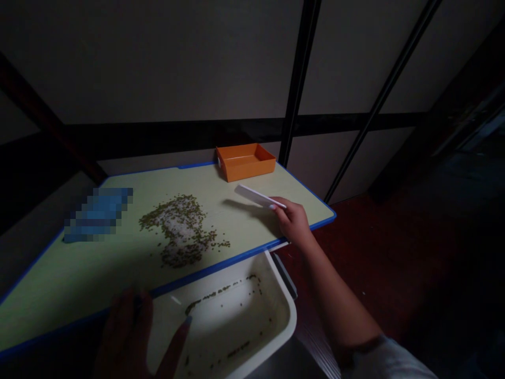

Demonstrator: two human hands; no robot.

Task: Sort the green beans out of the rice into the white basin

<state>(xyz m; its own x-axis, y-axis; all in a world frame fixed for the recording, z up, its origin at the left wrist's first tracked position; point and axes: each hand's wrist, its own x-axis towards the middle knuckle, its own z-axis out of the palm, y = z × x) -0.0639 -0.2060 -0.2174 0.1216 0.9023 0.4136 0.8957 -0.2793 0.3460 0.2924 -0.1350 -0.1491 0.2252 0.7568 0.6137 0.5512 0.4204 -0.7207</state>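
Observation:
My right hand (294, 221) is closed on a thin white flat scraper (254, 195), held tilted just above the right part of the yellow-green tabletop (130, 258). To its left, a loose pile of small green beans mixed with white grains (183, 223) is spread over the tabletop. My left hand (132, 337) is in shadow at the lower left, fingers apart and thumb stretched out, beside the table's front edge. It is over the left side of a white plastic bin (290, 316); whether it touches the bin I cannot tell. Scattered green beans lie inside the bin.
An orange open tray (252, 169) stands at the tabletop's back edge. A blue blurred-out flat object (98, 215) lies at the left. The table has a raised blue rim (236, 262). Behind it rise pale panels (177, 68) with dark strips; reddish floor (379, 252) shows at right.

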